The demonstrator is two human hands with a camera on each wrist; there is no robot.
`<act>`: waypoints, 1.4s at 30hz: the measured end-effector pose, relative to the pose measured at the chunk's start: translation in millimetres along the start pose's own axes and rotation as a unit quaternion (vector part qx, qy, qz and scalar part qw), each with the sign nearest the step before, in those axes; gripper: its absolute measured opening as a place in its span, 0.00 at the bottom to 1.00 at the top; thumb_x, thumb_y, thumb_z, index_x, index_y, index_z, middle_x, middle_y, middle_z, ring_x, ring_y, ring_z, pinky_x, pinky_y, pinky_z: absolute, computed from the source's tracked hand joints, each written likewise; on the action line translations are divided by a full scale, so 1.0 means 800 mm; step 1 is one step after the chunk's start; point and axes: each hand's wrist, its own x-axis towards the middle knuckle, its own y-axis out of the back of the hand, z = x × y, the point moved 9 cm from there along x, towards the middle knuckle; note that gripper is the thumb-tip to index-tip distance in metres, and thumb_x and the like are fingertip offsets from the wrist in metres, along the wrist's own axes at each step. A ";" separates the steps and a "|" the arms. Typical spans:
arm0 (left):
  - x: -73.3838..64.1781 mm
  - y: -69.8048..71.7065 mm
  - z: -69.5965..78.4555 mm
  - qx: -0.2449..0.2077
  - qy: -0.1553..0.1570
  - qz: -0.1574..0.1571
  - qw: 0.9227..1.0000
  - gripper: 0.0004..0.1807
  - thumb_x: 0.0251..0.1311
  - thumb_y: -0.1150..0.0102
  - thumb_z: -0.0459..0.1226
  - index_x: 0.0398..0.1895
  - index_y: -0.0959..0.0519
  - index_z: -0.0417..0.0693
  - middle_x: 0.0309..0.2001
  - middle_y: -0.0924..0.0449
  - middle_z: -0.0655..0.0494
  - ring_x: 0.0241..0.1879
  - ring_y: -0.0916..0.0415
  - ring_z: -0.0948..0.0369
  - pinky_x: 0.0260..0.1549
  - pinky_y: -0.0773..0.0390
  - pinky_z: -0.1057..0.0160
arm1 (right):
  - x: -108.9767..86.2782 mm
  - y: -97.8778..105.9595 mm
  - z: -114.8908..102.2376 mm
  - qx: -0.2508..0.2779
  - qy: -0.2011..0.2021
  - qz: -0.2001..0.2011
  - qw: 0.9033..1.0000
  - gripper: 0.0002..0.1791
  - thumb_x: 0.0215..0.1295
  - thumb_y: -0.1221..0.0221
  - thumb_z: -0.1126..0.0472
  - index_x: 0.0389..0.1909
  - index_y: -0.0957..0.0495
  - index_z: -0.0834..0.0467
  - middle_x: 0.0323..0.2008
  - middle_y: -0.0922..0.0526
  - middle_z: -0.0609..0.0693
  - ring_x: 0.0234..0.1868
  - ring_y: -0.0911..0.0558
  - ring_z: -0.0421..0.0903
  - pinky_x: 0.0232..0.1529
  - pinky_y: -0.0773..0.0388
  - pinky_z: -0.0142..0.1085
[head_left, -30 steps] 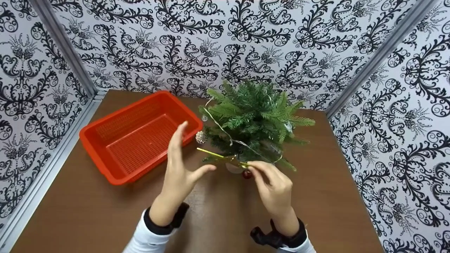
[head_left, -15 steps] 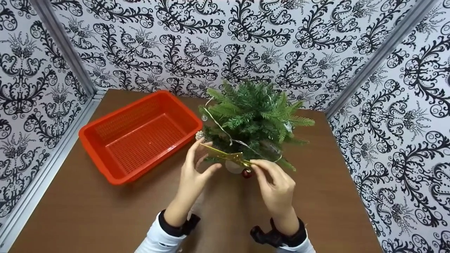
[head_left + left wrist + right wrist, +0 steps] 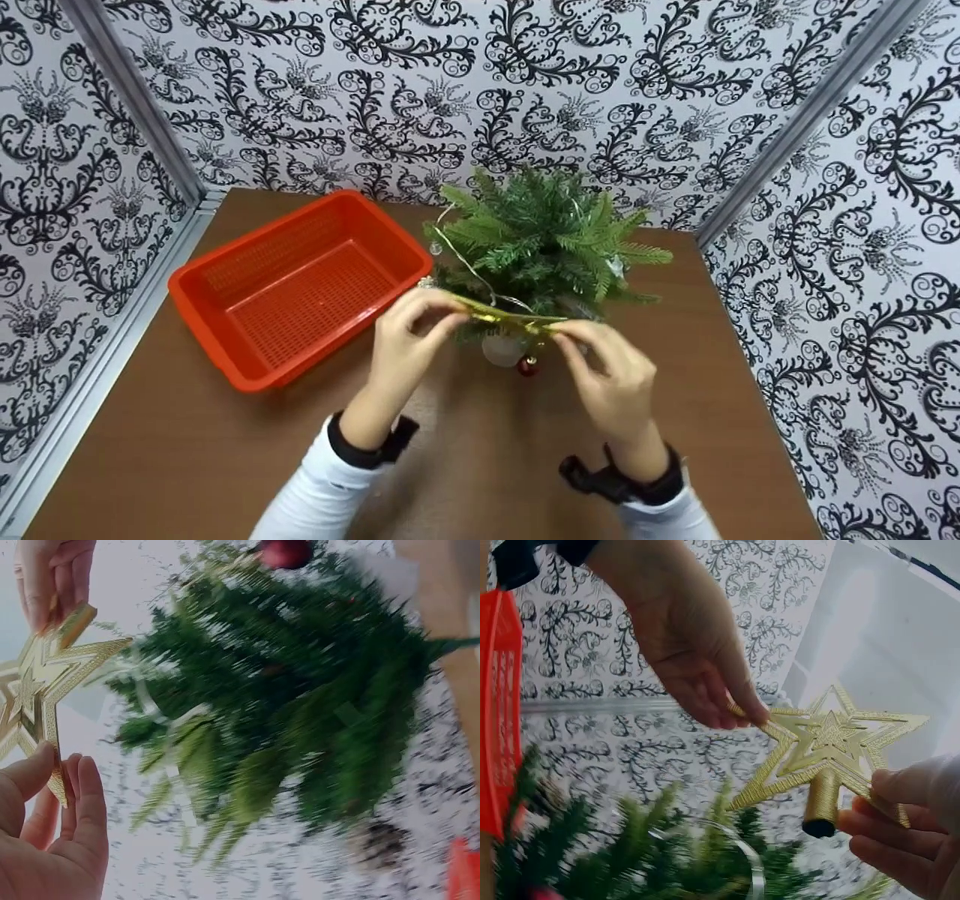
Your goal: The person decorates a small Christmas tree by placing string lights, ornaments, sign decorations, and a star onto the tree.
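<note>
A gold star tree topper [image 3: 829, 736] with a short hollow tube at its base is stretched between both hands, seen nearly edge-on in the head view. My left hand [image 3: 409, 337] pinches one point of it between thumb and fingers. On the other side, my right hand [image 3: 611, 371] pinches another point, close to the tube. Just beyond the star stands a small green Christmas tree [image 3: 540, 240], with a silvery ribbon [image 3: 469, 266] looped across its branches. A dark red bauble [image 3: 528, 366] hangs low at the tree's front, beside a pale round ornament [image 3: 501, 349].
A red plastic basket [image 3: 315, 292] with a perforated floor sits on the brown table [image 3: 480, 465], left of the tree. A pine cone [image 3: 379, 844] hangs on the tree's basket side. Patterned walls [image 3: 480, 97] enclose the back and sides.
My left hand has come in from the left, from spread fingers to a pinch on the star's free point. The right hand has shifted slightly right, and the star has turned in the hands.
</note>
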 end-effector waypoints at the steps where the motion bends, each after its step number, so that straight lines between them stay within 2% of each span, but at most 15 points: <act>1: 0.008 0.000 0.011 -0.001 -0.023 -0.005 1.000 0.07 0.48 0.30 0.27 0.31 0.17 0.38 0.35 0.17 0.47 0.39 0.20 0.64 0.40 0.17 0.68 | 0.007 0.005 -0.002 -0.003 0.010 0.001 1.000 0.11 0.61 0.35 0.61 0.30 0.17 0.67 0.29 0.14 0.59 0.30 0.15 0.49 0.45 0.20 0.24; 4: 0.034 -0.001 0.052 -0.005 -0.101 -0.022 0.995 0.08 0.45 0.29 0.26 0.31 0.17 0.37 0.33 0.16 0.47 0.38 0.20 0.62 0.40 0.18 0.68 | 0.031 0.021 -0.009 -0.021 0.045 0.011 0.999 0.11 0.60 0.35 0.60 0.28 0.17 0.66 0.27 0.15 0.60 0.28 0.16 0.50 0.45 0.21 0.23; 7: 0.058 -0.002 0.093 -0.009 -0.177 -0.033 0.984 0.09 0.43 0.29 0.24 0.30 0.17 0.36 0.32 0.16 0.46 0.36 0.19 0.60 0.39 0.18 0.68 | 0.058 0.036 -0.017 -0.046 0.072 0.030 0.996 0.12 0.59 0.34 0.59 0.26 0.18 0.66 0.25 0.15 0.59 0.25 0.18 0.51 0.44 0.22 0.20; 9: 0.073 -0.004 0.115 -0.014 -0.214 -0.035 0.976 0.08 0.44 0.29 0.24 0.30 0.18 0.35 0.31 0.17 0.45 0.35 0.20 0.59 0.38 0.18 0.68 | 0.076 0.043 -0.020 -0.050 0.085 0.043 0.994 0.11 0.57 0.33 0.60 0.25 0.18 0.66 0.25 0.15 0.58 0.24 0.18 0.50 0.43 0.23 0.18; 11: 0.089 -0.005 0.130 -0.014 -0.231 -0.033 0.972 0.07 0.45 0.30 0.25 0.29 0.18 0.35 0.31 0.17 0.45 0.35 0.20 0.58 0.37 0.18 0.69 | 0.093 0.049 -0.019 -0.042 0.087 0.051 0.994 0.10 0.54 0.32 0.63 0.25 0.19 0.67 0.25 0.15 0.59 0.25 0.17 0.47 0.42 0.23 0.17; 14: 0.112 -0.010 0.142 -0.015 -0.231 -0.033 0.972 0.06 0.48 0.30 0.27 0.30 0.18 0.35 0.32 0.17 0.45 0.35 0.20 0.58 0.37 0.18 0.68 | 0.117 0.055 -0.011 -0.034 0.076 0.055 0.995 0.08 0.50 0.31 0.67 0.25 0.19 0.68 0.25 0.15 0.61 0.28 0.15 0.43 0.42 0.24 0.17; 17: 0.134 -0.017 0.143 -0.017 -0.208 -0.039 0.977 0.06 0.50 0.31 0.28 0.30 0.18 0.34 0.32 0.17 0.44 0.35 0.19 0.59 0.37 0.17 0.68 | 0.140 0.058 0.008 -0.047 0.043 0.031 0.997 0.06 0.48 0.31 0.71 0.26 0.18 0.68 0.26 0.15 0.63 0.32 0.14 0.40 0.43 0.24 0.17; 19: 0.149 -0.022 0.139 -0.019 -0.180 -0.042 0.983 0.06 0.52 0.33 0.29 0.31 0.18 0.33 0.33 0.17 0.44 0.35 0.20 0.59 0.37 0.17 0.68 | 0.156 0.054 0.023 -0.055 0.020 -0.003 0.998 0.05 0.48 0.31 0.72 0.27 0.18 0.68 0.29 0.14 0.63 0.35 0.14 0.38 0.44 0.24 0.18; 22: 0.172 -0.027 0.130 -0.026 -0.123 -0.048 0.991 0.06 0.54 0.34 0.29 0.32 0.18 0.32 0.34 0.17 0.44 0.35 0.20 0.60 0.38 0.17 0.67 | 0.182 0.043 0.043 -0.074 -0.010 -0.063 0.995 0.05 0.52 0.32 0.70 0.30 0.17 0.67 0.32 0.13 0.60 0.36 0.15 0.37 0.45 0.25 0.17; 25: 0.194 -0.032 0.121 -0.021 -0.071 -0.050 0.996 0.07 0.54 0.34 0.30 0.34 0.18 0.33 0.35 0.17 0.45 0.35 0.21 0.60 0.38 0.17 0.67 | 0.204 0.028 0.062 -0.096 -0.037 -0.117 0.988 0.06 0.56 0.34 0.66 0.32 0.16 0.66 0.35 0.13 0.58 0.37 0.15 0.39 0.45 0.25 0.18; 28: 0.215 -0.038 0.108 -0.019 -0.023 -0.050 0.998 0.08 0.55 0.34 0.32 0.36 0.18 0.35 0.37 0.17 0.46 0.36 0.21 0.60 0.39 0.18 0.68 | 0.218 0.012 0.088 -0.112 -0.095 -0.172 0.974 0.08 0.58 0.35 0.64 0.35 0.16 0.66 0.38 0.13 0.58 0.36 0.18 0.32 0.43 0.26 0.17; 31: 0.233 -0.044 0.090 -0.019 0.020 -0.050 0.998 0.09 0.54 0.33 0.33 0.38 0.17 0.37 0.39 0.17 0.48 0.36 0.20 0.61 0.39 0.18 0.68 | 0.222 -0.004 0.121 -0.112 -0.168 -0.229 0.952 0.10 0.60 0.35 0.62 0.38 0.16 0.65 0.40 0.14 0.59 0.33 0.24 0.23 0.38 0.26 0.16; 35: 0.247 -0.050 0.067 0.004 0.057 -0.054 0.997 0.11 0.54 0.32 0.36 0.39 0.17 0.41 0.39 0.16 0.50 0.34 0.21 0.64 0.36 0.20 0.71 | 0.216 -0.020 0.160 -0.077 -0.244 -0.277 0.926 0.11 0.59 0.34 0.60 0.38 0.15 0.63 0.36 0.13 0.51 0.28 0.22 0.29 0.32 0.25 0.18; 38: 0.250 -0.051 0.055 0.022 0.071 -0.057 0.996 0.12 0.53 0.32 0.38 0.40 0.16 0.43 0.37 0.15 0.52 0.30 0.23 0.64 0.31 0.23 0.71 | 0.209 -0.027 0.180 -0.046 -0.278 -0.297 0.913 0.11 0.57 0.32 0.57 0.38 0.15 0.60 0.32 0.13 0.41 0.29 0.18 0.34 0.33 0.23 0.21; 42: 0.252 -0.051 0.048 0.016 0.078 -0.057 0.995 0.12 0.53 0.31 0.39 0.39 0.16 0.43 0.34 0.15 0.52 0.28 0.24 0.64 0.28 0.24 0.70 | 0.201 -0.030 0.196 -0.026 -0.308 -0.305 0.901 0.12 0.56 0.31 0.55 0.38 0.14 0.57 0.31 0.14 0.37 0.31 0.17 0.35 0.36 0.22 0.21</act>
